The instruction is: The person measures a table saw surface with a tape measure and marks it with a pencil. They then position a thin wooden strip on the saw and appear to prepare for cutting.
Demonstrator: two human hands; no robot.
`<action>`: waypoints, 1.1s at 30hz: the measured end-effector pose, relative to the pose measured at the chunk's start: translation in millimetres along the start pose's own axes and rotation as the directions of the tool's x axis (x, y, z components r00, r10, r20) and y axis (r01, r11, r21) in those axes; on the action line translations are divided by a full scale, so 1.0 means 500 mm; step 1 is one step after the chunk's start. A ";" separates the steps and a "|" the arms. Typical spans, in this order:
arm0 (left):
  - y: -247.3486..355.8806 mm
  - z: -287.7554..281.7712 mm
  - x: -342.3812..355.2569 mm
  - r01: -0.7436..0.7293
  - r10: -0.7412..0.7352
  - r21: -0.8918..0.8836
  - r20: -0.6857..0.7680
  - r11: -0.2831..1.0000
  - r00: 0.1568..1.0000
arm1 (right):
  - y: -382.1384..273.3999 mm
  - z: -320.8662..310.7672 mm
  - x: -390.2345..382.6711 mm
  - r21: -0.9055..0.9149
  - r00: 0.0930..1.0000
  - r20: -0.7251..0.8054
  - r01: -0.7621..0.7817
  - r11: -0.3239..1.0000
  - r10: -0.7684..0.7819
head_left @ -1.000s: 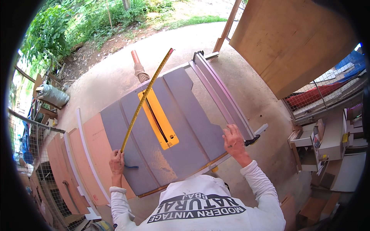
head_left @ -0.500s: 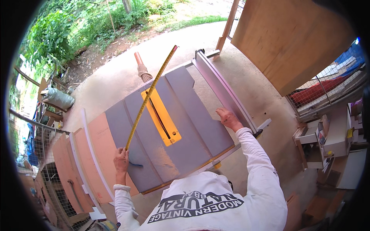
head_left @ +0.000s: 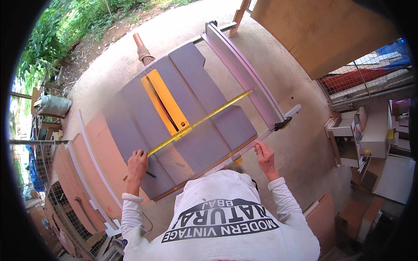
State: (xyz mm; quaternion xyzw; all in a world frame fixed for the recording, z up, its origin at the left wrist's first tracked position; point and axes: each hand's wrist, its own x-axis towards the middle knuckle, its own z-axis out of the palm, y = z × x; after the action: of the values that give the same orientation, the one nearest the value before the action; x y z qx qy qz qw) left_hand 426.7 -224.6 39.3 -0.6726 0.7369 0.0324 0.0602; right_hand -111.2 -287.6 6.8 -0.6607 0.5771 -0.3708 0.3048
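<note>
Two hands on saw worktop [head_left: 130, 130]: left hand [head_left: 137, 165] clamped on yellow tape measure [head_left: 200, 122]; right hand [head_left: 263, 154] fingers together, pinching front rail [head_left: 250, 145].

The saw table [head_left: 191, 122] in the middle looks like smooth, dull grey metal. Its insert [head_left: 163, 102] is shiny yellow plastic. The tape [head_left: 200, 122] is thin yellow metal. The fence [head_left: 244, 74] at upper right is smooth pale metal. The boards [head_left: 87, 161] at left look like flat, matt wood. The floor [head_left: 300, 143] is rough concrete. The sleeves [head_left: 133, 213] are soft white cloth.
</note>
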 end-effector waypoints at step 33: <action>-0.017 0.064 0.056 0.050 -0.032 0.172 -0.104 0.984 0.994 | 0.027 0.210 -0.155 -0.163 0.821 0.127 -0.536 0.828 0.557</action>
State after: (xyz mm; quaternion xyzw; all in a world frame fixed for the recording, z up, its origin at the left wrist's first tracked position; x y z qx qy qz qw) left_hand 434.2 -248.9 4.4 -0.6804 0.7251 -0.0674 0.0822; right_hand -34.5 -215.8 -71.9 -0.5133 0.7356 -0.1750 0.4059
